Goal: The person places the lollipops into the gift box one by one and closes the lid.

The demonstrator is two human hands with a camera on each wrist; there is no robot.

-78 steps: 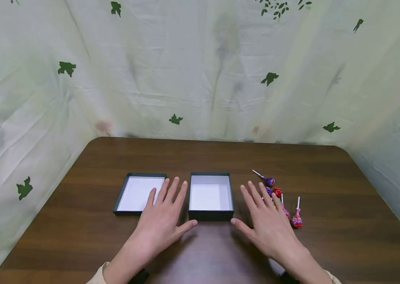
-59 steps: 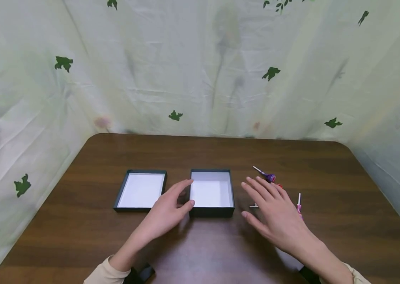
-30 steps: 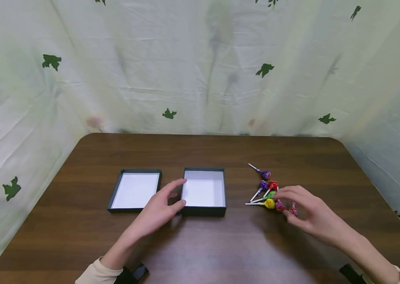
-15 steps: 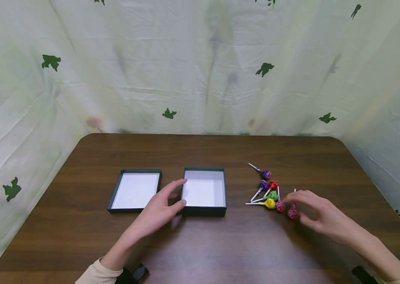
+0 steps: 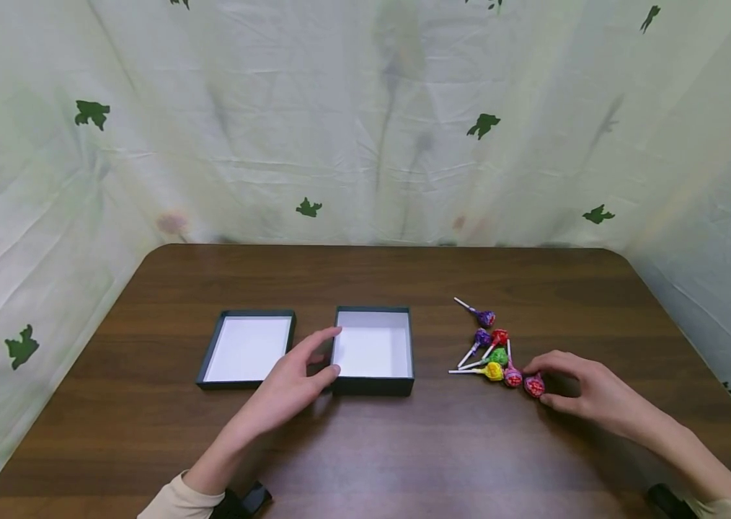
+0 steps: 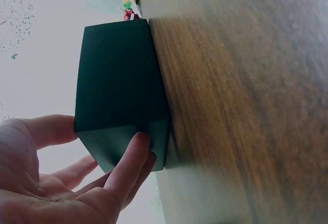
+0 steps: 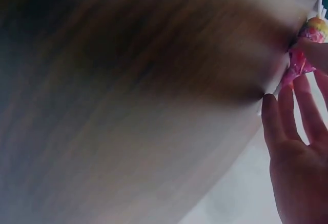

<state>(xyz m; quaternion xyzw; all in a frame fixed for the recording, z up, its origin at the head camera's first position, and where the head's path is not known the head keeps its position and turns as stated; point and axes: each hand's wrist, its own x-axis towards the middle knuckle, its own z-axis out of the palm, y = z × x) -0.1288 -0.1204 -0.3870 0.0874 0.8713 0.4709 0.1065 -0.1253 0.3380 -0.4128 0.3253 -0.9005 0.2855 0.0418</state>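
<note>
In the head view my left hand rests against the left side of a dark green box with a white inside. Its fingers touch the box's side and edge in the left wrist view, not curled round it. My right hand pinches a pink-and-red wrapped lollipop between thumb and fingers; its stick is hidden in the head view. Just left of it lie another pink lollipop, a yellow one, a green one and a red one.
Left of the box lies a shallow matching lid, its white inside facing up. Two purple lollipops, one nearer and one farther back, lie on the brown wooden table. A pale curtain hangs behind it.
My left hand has come from above the lid to the box's left side and stays there. The right hand has moved right from over the lollipops and taken hold of the rightmost one.
</note>
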